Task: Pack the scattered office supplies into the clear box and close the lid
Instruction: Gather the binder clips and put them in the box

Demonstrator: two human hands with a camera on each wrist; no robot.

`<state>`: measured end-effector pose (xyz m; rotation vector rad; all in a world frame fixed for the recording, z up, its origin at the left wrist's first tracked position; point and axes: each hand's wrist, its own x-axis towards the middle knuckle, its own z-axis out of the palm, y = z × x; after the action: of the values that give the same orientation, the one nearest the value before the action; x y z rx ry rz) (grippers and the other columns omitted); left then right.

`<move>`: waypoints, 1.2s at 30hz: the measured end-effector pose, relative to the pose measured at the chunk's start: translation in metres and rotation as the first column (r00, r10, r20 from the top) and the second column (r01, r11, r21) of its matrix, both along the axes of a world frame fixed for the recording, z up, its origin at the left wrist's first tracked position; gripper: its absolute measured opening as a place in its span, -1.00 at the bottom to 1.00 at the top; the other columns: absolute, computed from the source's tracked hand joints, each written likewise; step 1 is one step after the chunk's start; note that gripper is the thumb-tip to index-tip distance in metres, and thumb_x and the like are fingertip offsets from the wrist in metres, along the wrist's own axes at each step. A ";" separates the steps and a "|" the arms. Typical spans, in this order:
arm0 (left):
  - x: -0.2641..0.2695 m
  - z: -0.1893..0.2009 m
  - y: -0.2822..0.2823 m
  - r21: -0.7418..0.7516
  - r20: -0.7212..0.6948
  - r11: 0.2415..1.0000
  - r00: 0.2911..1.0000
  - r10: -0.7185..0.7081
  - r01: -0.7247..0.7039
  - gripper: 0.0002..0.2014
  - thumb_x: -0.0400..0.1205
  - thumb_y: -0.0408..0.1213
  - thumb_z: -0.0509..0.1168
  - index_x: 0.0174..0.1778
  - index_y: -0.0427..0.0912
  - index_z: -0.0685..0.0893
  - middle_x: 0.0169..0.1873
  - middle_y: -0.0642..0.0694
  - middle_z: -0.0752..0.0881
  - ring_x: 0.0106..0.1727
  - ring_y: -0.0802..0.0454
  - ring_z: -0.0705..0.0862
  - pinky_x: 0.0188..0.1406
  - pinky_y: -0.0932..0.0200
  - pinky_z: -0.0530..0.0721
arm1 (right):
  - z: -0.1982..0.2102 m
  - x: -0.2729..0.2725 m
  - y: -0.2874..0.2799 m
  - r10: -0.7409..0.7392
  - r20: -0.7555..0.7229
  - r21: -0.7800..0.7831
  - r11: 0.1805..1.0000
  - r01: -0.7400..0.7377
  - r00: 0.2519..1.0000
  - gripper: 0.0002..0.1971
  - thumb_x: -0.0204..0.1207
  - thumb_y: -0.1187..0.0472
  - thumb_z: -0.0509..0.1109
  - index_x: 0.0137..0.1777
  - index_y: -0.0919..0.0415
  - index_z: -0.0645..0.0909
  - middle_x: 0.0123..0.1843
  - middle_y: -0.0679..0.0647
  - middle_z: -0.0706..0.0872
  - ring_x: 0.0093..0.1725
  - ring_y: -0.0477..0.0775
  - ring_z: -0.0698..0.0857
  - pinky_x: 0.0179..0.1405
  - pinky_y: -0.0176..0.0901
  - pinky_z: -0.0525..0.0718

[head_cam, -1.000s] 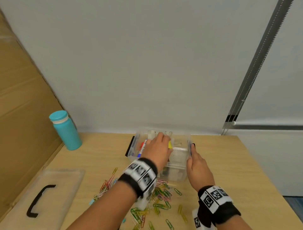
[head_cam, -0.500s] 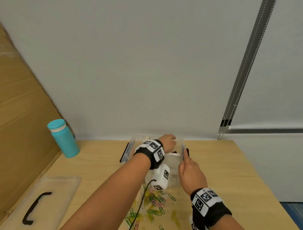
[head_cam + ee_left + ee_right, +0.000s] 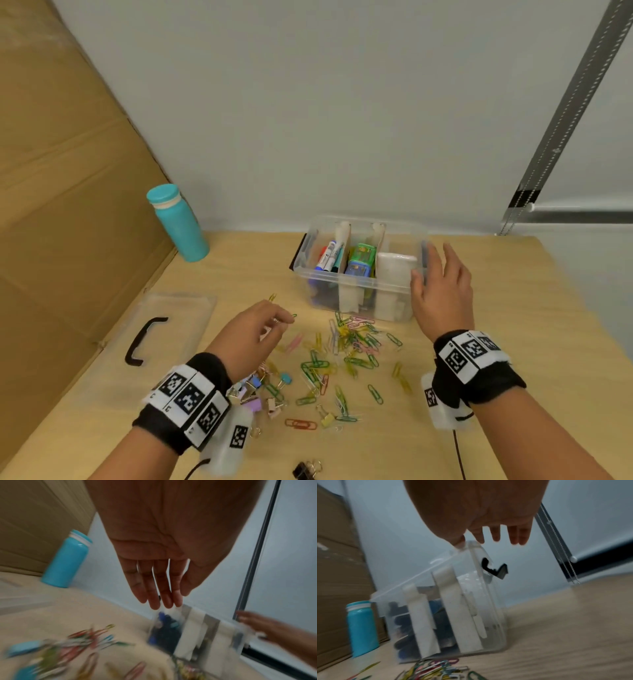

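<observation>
The clear box (image 3: 356, 277) stands open at the back of the table, with white dividers, markers (image 3: 329, 255), a green and blue item (image 3: 359, 262) and a white block (image 3: 394, 265) inside. Coloured paper clips (image 3: 346, 349) and small binder clips (image 3: 255, 385) lie scattered in front of it. My left hand (image 3: 274, 322) hovers over the clips, empty; the left wrist view shows its fingers (image 3: 161, 588) straight. My right hand (image 3: 442, 281) stays open against the box's right end, its thumb (image 3: 458, 540) touching the rim of the box (image 3: 494, 615).
The clear lid (image 3: 178, 308) with a black handle (image 3: 144, 342) lies flat at the left. A teal bottle (image 3: 178, 222) stands at the back left beside a cardboard sheet (image 3: 68, 171). A black binder clip (image 3: 306, 470) lies near the front edge. Bare wood stretches right of the box.
My left hand has pulled out of the box and come back toward me, over the clips. The right hand stays at the box's right end. The head view has tilted down.
</observation>
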<state>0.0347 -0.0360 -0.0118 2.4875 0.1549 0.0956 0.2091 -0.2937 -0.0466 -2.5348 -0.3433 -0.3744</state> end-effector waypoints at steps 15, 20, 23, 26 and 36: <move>-0.067 -0.058 0.034 0.247 -0.399 0.837 0.838 -0.372 0.489 -0.63 0.56 -0.29 0.26 0.28 0.06 0.56 0.24 0.08 0.48 0.29 0.11 0.43 0.22 0.13 0.54 | -0.015 -0.190 0.059 0.595 -0.717 -0.146 0.380 -0.913 0.362 -0.42 0.37 0.02 0.51 0.38 -0.21 0.38 0.30 -0.03 0.34 0.20 0.08 0.50 -0.01 -0.13 0.51; -0.065 -0.065 0.035 0.351 -0.401 0.759 0.820 -0.407 0.548 -0.62 0.60 -0.38 0.21 0.33 -0.01 0.53 0.32 0.02 0.45 0.38 0.01 0.37 0.24 0.09 0.51 | -0.029 -0.209 0.066 0.587 -0.695 -0.130 0.465 -0.876 0.414 -0.61 0.43 0.07 0.48 0.25 -0.07 0.51 0.27 0.02 0.32 0.23 0.09 0.42 0.09 -0.14 0.45; -0.066 -0.073 0.037 0.355 -0.382 0.776 0.839 -0.388 0.521 -0.63 0.61 -0.40 0.21 0.33 -0.03 0.54 0.32 0.01 0.44 0.37 0.00 0.37 0.26 0.06 0.53 | -0.031 -0.211 0.070 0.567 -0.672 -0.153 0.523 -0.838 0.477 -0.78 0.48 0.08 0.42 0.08 0.07 0.57 0.24 0.04 0.37 0.21 0.12 0.45 0.11 -0.08 0.50; -0.069 -0.078 0.040 0.353 -0.344 0.802 0.864 -0.367 0.481 -0.64 0.62 -0.39 0.20 0.33 -0.04 0.54 0.32 0.00 0.41 0.38 -0.01 0.38 0.26 0.06 0.55 | -0.033 -0.214 0.075 0.515 -0.664 -0.210 0.567 -0.796 0.542 -0.76 0.45 0.12 0.36 0.07 0.14 0.51 0.24 0.07 0.36 0.14 0.12 0.43 -0.01 -0.06 0.51; -0.079 -0.080 0.045 0.452 -0.246 0.770 0.892 -0.379 0.451 -0.78 0.51 -0.31 0.23 0.05 -0.09 0.61 0.17 -0.04 0.53 0.25 -0.07 0.49 0.03 0.13 0.52 | -0.040 -0.219 0.087 0.502 -0.616 -0.215 0.634 -0.743 0.607 -0.81 0.44 0.25 0.28 0.04 0.23 0.52 0.20 0.08 0.38 0.13 0.01 0.30 0.02 -0.19 0.43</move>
<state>-0.0439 0.0089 -0.0921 2.9814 -0.4266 -0.2654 -0.0100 -0.2066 -0.0865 -2.5690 -1.2119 0.7453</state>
